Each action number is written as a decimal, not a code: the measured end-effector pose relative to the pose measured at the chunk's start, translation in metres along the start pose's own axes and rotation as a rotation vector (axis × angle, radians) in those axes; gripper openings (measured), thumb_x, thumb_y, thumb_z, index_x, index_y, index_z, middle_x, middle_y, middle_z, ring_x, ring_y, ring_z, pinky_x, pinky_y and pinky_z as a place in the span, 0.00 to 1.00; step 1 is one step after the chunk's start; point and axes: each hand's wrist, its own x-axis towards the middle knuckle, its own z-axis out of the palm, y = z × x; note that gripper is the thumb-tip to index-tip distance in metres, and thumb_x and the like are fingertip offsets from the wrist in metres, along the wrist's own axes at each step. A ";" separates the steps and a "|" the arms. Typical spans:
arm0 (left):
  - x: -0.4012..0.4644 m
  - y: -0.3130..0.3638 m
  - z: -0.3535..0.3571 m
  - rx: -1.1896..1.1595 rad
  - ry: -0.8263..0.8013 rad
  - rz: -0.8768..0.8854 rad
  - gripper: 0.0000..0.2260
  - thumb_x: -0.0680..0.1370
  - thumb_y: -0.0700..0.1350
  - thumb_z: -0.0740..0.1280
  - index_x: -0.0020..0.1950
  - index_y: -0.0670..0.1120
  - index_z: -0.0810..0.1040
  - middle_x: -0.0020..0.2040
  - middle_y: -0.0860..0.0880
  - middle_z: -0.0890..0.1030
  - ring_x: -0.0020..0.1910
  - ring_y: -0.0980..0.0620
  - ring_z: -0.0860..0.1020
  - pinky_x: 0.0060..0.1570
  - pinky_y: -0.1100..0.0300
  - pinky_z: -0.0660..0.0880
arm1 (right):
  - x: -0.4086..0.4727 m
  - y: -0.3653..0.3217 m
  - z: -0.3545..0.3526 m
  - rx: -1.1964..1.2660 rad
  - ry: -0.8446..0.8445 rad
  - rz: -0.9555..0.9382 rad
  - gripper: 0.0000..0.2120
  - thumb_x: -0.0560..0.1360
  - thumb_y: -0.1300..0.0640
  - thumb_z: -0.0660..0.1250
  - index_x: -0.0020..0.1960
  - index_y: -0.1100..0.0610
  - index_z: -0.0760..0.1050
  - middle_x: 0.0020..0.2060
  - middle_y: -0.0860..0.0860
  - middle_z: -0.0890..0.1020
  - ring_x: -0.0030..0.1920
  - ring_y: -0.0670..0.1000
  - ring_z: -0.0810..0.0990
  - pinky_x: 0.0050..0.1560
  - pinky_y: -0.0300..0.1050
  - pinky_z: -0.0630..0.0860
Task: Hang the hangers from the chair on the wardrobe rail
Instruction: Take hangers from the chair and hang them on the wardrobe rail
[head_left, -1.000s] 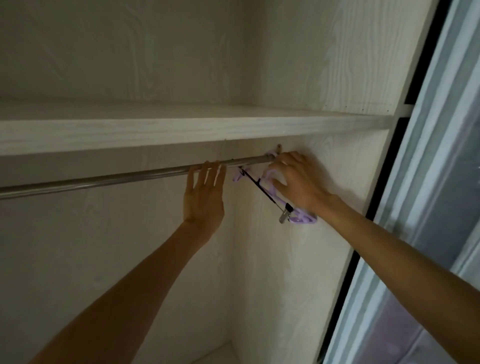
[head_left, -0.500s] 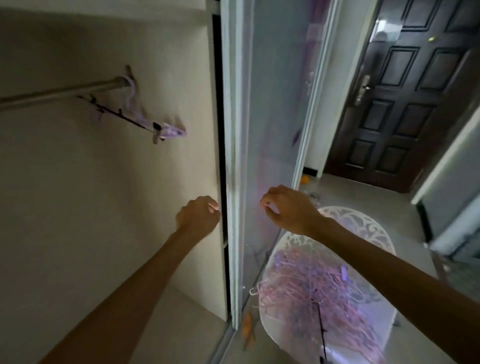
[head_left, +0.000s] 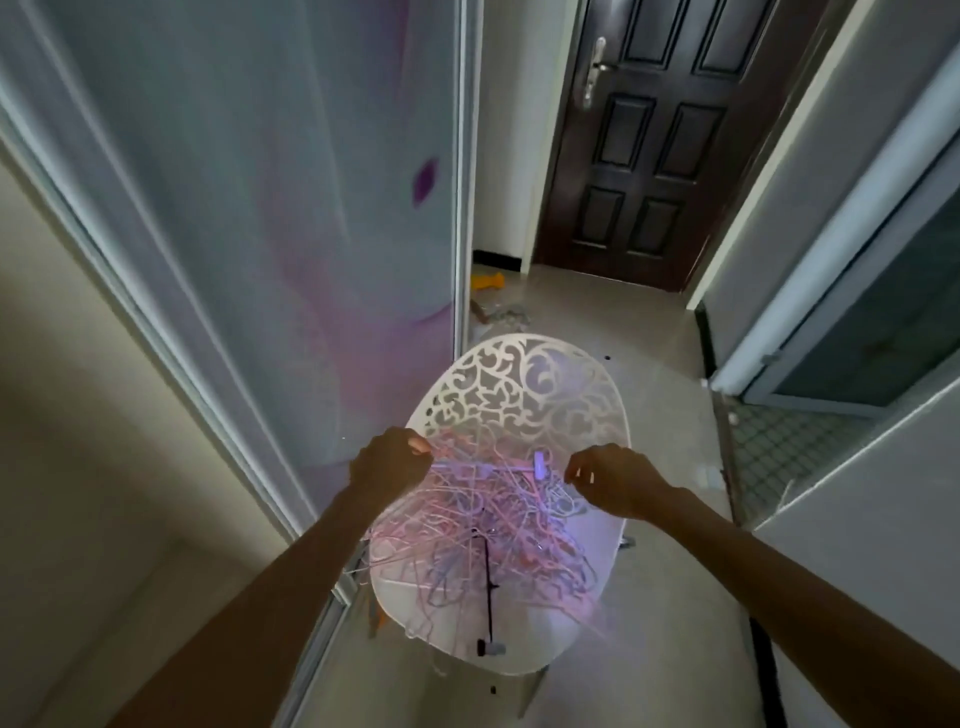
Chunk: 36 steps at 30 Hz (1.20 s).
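A white chair (head_left: 524, 395) with a cut-out patterned back stands below me, its seat heaped with several tangled pink and purple hangers (head_left: 483, 540). A black clip hanger (head_left: 488, 587) lies among them. My left hand (head_left: 387, 462) pinches the left end of a pale purple clip hanger (head_left: 488, 466) lying across the top of the pile. My right hand (head_left: 610, 480) hovers just right of that hanger's clip, fingers loosely curled and holding nothing. The wardrobe rail is out of view.
The wardrobe's sliding door (head_left: 291, 234) with a purple print stands at the left, its frame close to the chair. A dark wooden door (head_left: 654, 145) closes the hallway ahead. Small yellow litter (head_left: 488, 280) lies on the floor beyond the chair. A second doorway (head_left: 852, 322) opens at the right.
I have turned from the wardrobe rail, where one purple hanger stayed hanging, down to the chair. Both hands dropped to the pile, and my left hand took hold of a purple hanger.
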 end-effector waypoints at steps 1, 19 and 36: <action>0.005 -0.001 0.010 0.006 -0.010 -0.010 0.11 0.76 0.46 0.64 0.56 0.50 0.81 0.58 0.47 0.81 0.59 0.45 0.78 0.59 0.58 0.71 | 0.005 0.010 0.009 0.006 -0.017 0.005 0.11 0.76 0.54 0.60 0.54 0.47 0.79 0.55 0.49 0.81 0.57 0.52 0.78 0.51 0.41 0.71; 0.148 -0.135 0.169 0.073 -0.122 -0.252 0.14 0.76 0.43 0.64 0.61 0.50 0.77 0.64 0.47 0.77 0.62 0.45 0.76 0.63 0.54 0.71 | 0.137 0.052 0.214 0.109 -0.331 0.007 0.13 0.78 0.55 0.55 0.56 0.54 0.77 0.57 0.53 0.79 0.58 0.55 0.77 0.54 0.45 0.73; 0.187 -0.171 0.226 0.022 0.175 -0.167 0.11 0.77 0.44 0.66 0.58 0.41 0.77 0.56 0.43 0.82 0.55 0.43 0.79 0.55 0.55 0.72 | 0.172 0.022 0.327 0.231 0.054 -0.074 0.17 0.78 0.47 0.54 0.47 0.54 0.78 0.41 0.51 0.84 0.42 0.52 0.83 0.40 0.43 0.75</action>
